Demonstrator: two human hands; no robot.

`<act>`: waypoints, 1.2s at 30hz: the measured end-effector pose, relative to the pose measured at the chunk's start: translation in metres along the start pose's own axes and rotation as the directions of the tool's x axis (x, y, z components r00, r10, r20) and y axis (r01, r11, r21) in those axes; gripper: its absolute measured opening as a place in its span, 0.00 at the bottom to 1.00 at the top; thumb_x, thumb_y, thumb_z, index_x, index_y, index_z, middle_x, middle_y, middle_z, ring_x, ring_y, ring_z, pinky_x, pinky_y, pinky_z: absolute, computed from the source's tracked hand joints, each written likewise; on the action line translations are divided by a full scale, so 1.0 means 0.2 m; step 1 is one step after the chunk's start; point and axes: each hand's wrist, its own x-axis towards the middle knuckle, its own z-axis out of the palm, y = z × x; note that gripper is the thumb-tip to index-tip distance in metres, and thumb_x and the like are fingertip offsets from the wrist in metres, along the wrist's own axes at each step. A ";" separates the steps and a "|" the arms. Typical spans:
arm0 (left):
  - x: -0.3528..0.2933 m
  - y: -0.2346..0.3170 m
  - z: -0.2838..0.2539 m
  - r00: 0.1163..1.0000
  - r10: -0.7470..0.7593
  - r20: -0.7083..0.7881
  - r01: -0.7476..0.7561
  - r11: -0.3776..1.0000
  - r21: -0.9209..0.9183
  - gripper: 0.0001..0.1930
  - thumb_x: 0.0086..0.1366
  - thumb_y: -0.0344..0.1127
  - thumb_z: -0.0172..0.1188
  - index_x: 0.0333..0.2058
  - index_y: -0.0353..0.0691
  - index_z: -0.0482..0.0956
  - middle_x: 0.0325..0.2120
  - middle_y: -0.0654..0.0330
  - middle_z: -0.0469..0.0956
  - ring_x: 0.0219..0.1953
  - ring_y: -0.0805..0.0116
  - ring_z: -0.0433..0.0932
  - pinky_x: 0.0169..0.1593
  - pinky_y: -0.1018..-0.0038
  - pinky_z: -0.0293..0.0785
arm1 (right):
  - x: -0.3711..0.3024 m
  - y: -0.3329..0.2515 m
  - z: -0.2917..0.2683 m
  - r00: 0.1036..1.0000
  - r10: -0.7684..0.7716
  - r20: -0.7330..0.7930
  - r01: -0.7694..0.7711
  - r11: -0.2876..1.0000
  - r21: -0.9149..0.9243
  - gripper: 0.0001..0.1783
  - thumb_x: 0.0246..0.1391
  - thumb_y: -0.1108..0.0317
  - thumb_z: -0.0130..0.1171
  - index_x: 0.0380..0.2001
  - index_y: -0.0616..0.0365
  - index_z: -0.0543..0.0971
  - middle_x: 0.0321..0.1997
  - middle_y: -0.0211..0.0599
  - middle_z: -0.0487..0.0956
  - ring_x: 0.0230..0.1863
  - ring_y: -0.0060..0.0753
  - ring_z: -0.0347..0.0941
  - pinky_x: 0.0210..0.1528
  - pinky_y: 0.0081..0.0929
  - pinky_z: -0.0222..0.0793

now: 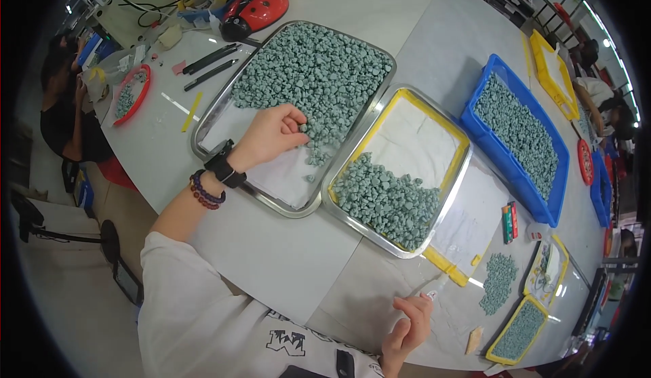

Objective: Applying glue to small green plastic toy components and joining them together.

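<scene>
My left hand (271,134), with a dark watch and bead bracelets on its wrist, reaches over the larger metal tray (298,210). Thumb and fingers pinch a small grey-green stone (303,128) at the edge of a wide spread of similar stones (315,63). White lining shows in the tray's near left part. Close to the table's front edge, my right hand (410,327) is closed around a slim white tube (434,286) with a narrow tip pointing away from me. A smaller metal tray (380,244) touches the larger one and carries stones in its near half.
A blue bin (483,130) of stones stands to the right. A loose stone pile (498,283), a yellow tray (498,354) and two lighters (510,222) lie nearer. Black pens (211,59), a red ladybird-shaped object (258,15) and a red dish (142,93) are at left. Other people sit at both sides.
</scene>
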 end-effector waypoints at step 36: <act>-0.17 0.14 0.07 0.783 0.353 0.513 -0.584 0.700 0.410 0.14 0.48 0.24 0.59 0.36 0.39 0.73 0.37 0.59 0.69 0.33 0.61 0.75 0.35 0.71 0.72 | 0.04 -0.02 -0.02 0.999 -0.031 0.036 0.029 0.998 0.057 0.06 0.51 0.72 0.55 0.26 0.64 0.77 0.24 0.40 0.74 0.28 0.38 0.71 0.33 0.27 0.66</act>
